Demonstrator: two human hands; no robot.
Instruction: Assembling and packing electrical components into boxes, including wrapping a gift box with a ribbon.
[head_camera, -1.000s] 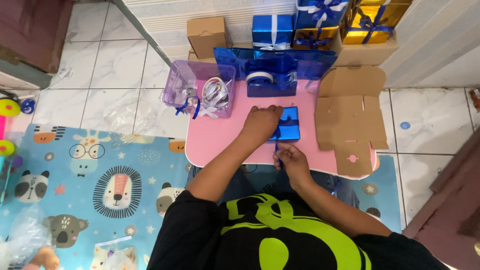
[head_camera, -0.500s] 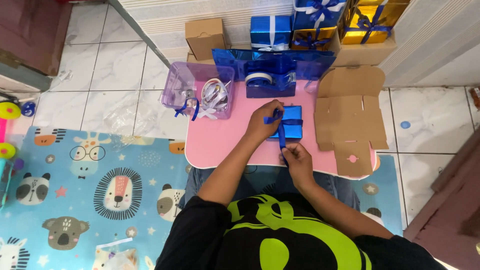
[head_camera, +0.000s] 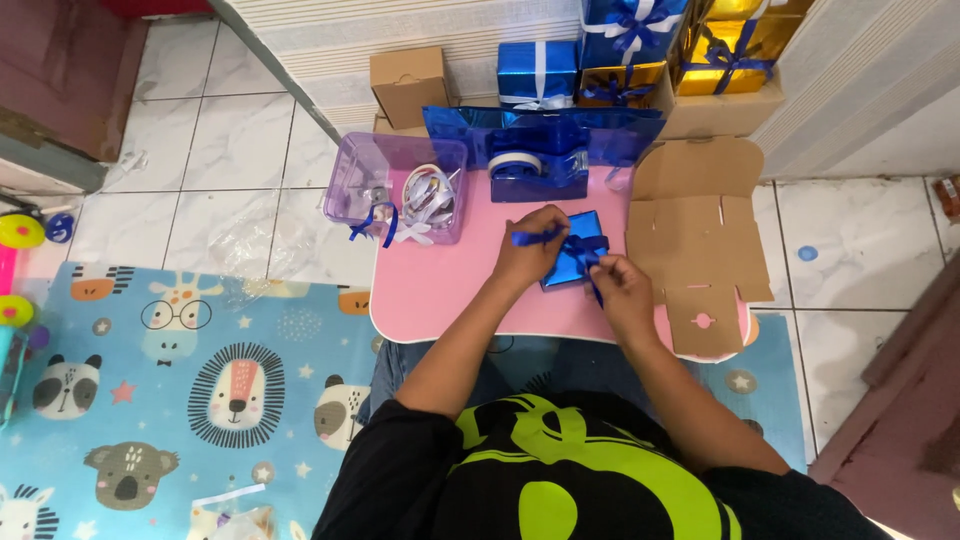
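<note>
Since half a second ago, both ends of the blue ribbon (head_camera: 540, 237) have been drawn outward across the blue gift box (head_camera: 572, 250) on the pink surface (head_camera: 440, 290). Left hand (head_camera: 530, 250) fingers pinch one end, right hand (head_camera: 620, 290) fingers the other. Flat cardboard (head_camera: 695, 230) lies just right.

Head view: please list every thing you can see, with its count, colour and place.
small gift box: 1, shiny blue, on the table under both hands
ribbon: 1, dark blue, across the gift box
table: 1, pink, centre
tape dispenser: 1, blue, table's far edge
plastic bin: 1, clear purple, table's left corner, holding ribbons
flat carton: 1, brown, table's right side
wrapped gifts: several, blue and gold, behind the table
closed carton: 1, brown, floor behind the table
play mat: 1, light blue, animal pictures, left
left hand: pinching the ribbon
right hand: at the ribbon's near end
</note>
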